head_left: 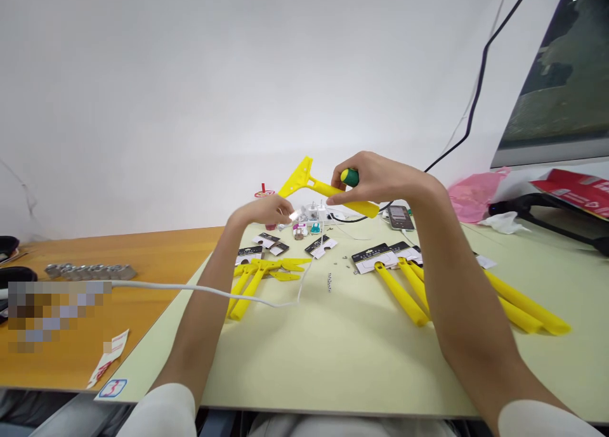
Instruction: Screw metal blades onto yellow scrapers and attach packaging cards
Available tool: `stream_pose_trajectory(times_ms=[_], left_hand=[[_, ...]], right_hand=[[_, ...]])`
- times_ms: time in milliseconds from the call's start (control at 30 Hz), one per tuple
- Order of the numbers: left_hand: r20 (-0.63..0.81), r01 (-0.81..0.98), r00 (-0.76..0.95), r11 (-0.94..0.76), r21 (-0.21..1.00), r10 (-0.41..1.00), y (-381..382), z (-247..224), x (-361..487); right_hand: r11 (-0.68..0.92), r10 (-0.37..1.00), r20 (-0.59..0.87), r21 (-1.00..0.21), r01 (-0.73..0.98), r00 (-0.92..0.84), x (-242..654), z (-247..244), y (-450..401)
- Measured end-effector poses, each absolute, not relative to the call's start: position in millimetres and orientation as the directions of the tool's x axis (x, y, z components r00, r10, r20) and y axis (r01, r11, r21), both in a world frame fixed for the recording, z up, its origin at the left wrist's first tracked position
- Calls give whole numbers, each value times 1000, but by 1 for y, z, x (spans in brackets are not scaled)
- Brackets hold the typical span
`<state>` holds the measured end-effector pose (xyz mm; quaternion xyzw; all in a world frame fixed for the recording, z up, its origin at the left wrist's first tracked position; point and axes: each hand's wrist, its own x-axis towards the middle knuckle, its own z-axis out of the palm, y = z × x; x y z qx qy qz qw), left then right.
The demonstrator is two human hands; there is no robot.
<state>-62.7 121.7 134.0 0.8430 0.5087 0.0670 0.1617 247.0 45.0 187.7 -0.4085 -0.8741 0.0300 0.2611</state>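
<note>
My right hand [373, 177] is closed around a screwdriver [349, 177] with a green and yellow handle end. The same fingers grip the handle of a yellow scraper [323, 188], which hangs above the table with its wide head up and to the left. My left hand [266, 210] is beside the lower edge of that head, its fingertips drawn together. Something small and bright shows at those fingertips, too blurred to name. Below lie small screws [329, 282] in a short row. More yellow scraper parts [259, 278] lie by my left forearm, and yellow handles [402, 294] by my right.
Black-and-white cards [373, 257] are spread over the pale table. A white cable [204, 289] crosses over my left forearm. Behind stand a power strip [314, 214] and a phone [400, 218]. Pink plastic [476, 195] and a black-framed object [547, 218] are at right.
</note>
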Motion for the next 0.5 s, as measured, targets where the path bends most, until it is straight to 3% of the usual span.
stream_pose_trajectory(times_ms=[100, 200, 300, 500], left_hand=[[294, 610, 515, -585, 534, 805, 86, 164, -78], [497, 483, 417, -649, 588, 761, 56, 179, -81], [567, 433, 381, -682, 589, 731, 40, 183, -77], [533, 426, 450, -696, 578, 717, 38, 180, -65]], right_hand=[[638, 762, 357, -273, 720, -540, 247, 187, 48], [612, 785, 314, -262, 747, -533, 245, 187, 48], [606, 787, 310, -235, 760, -533, 243, 187, 47], [622, 771, 340, -224, 750, -538, 242, 186, 47]])
